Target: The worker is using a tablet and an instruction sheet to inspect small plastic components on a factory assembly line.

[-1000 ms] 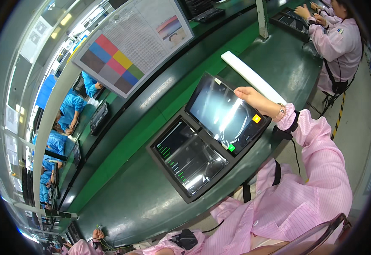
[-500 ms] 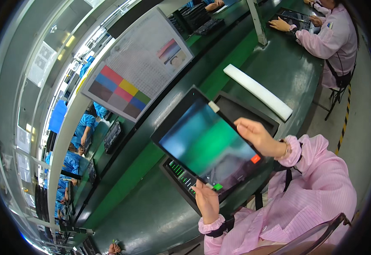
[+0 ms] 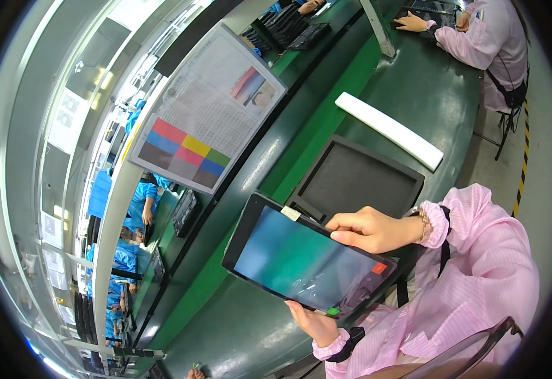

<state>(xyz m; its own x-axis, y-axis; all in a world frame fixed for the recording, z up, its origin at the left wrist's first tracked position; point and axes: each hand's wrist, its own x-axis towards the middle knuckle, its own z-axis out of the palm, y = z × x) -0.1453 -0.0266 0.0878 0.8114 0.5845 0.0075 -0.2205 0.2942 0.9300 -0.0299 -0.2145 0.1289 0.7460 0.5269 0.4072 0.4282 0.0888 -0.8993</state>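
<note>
A tablet (image 3: 295, 259) with a dark frame is held tilted above the green bench, its lit screen a blurred blue and green with a red and a green square at one end. My left hand (image 3: 315, 324) grips its lower edge, the thumb at the rim near the green square. On the upper edge, my right hand (image 3: 377, 230) is closed, fingers bent over the frame. A pale tape tab (image 3: 290, 213) sticks to that same edge. Just beyond the tablet lies a dark rectangular tray (image 3: 361, 180), partly hidden by the tablet and my right hand.
A long white foam bar (image 3: 389, 131) lies past the tray. A printed sheet with colour blocks (image 3: 209, 110) hangs on a stand at the left. At the far right of the bench (image 3: 430, 85) a person in pink (image 3: 494, 44) works; people in blue (image 3: 124, 256) work across the line.
The tablet has dropped lower and lies flatter, uncovering more of the dark tray. Both hands moved down with it; the lit screen beneath it is now out of sight.
</note>
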